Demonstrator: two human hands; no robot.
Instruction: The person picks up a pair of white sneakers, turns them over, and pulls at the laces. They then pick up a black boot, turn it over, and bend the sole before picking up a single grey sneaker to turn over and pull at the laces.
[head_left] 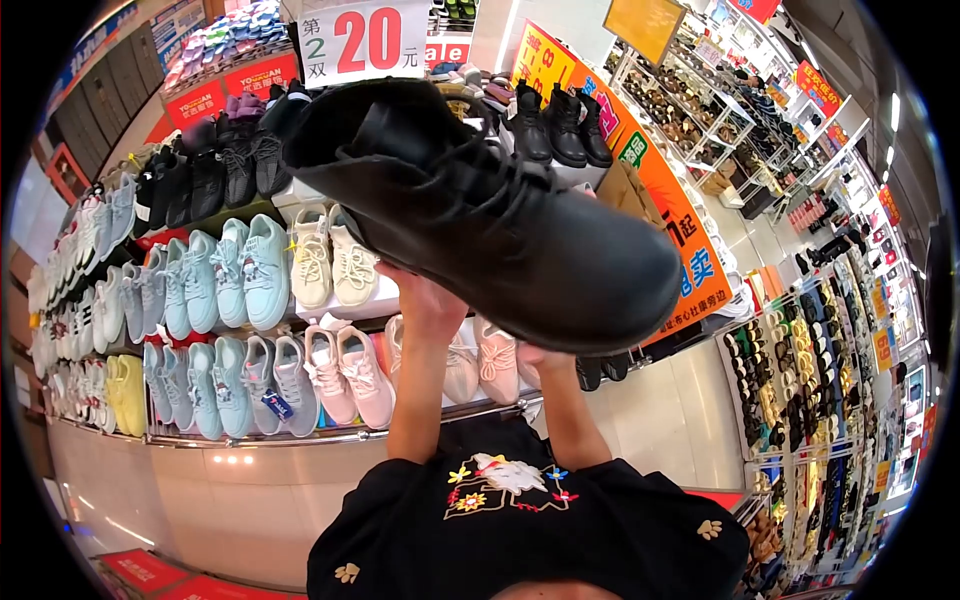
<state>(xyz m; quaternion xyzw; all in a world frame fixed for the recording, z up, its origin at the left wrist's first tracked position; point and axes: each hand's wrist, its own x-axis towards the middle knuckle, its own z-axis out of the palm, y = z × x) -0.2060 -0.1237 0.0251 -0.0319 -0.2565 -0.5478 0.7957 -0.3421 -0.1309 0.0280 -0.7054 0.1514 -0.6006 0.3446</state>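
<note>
Red "YOUXUAN" signs [260, 75] are seen at left, then a "20" card [363, 42] above the black boot [490, 220], held up by the left hand [543, 354] and right hand [428, 300], an orange banner [655, 200] partly blocked behind.

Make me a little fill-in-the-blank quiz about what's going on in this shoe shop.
The right hand and left hand hold up a boot coloured ____.
The white sign behind it shows a large red number, ____.
Directly below the cream pair on display, the shoes are coloured ____.
Each sleeve of the black shirt bears a ____ print.

Missing words: black; 20; pink; paw.
</note>
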